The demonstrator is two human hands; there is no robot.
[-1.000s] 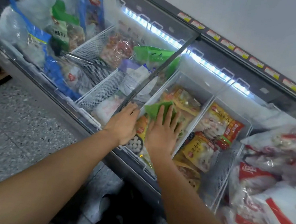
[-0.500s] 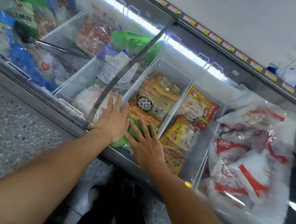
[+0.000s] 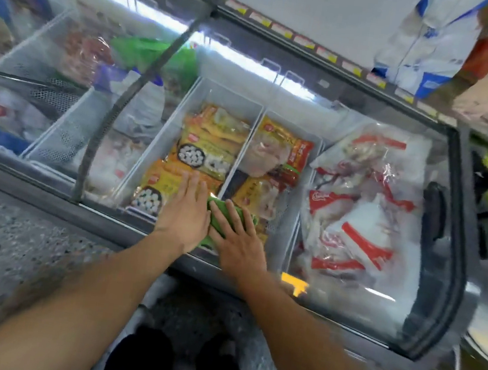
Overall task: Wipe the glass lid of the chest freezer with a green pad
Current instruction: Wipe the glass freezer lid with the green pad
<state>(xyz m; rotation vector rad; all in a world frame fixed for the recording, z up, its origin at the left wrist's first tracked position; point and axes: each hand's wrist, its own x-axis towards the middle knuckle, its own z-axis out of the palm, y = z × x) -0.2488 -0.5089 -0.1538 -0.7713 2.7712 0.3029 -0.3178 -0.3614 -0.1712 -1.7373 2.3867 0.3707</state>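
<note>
The green pad (image 3: 222,220) lies flat on the curved glass lid (image 3: 376,301) of the chest freezer, near its front edge. My right hand (image 3: 237,240) presses on the pad with fingers spread over it. My left hand (image 3: 184,215) lies flat on the glass right beside it, its edge over the pad's left side. Most of the pad is hidden under both hands. Through the glass I see white baskets with yellow and orange food packs (image 3: 207,146).
A dark lid divider bar (image 3: 129,101) runs across the glass to the left. Red-and-white frozen bags (image 3: 361,206) fill the right section. The lid's dark end frame and handle (image 3: 432,216) are at the right. Speckled floor (image 3: 12,241) lies in front, my shoes below.
Both hands and the pad have slid right along the front of the lid, from beside the divider bar to over the middle basket. The view has shifted right too.
</note>
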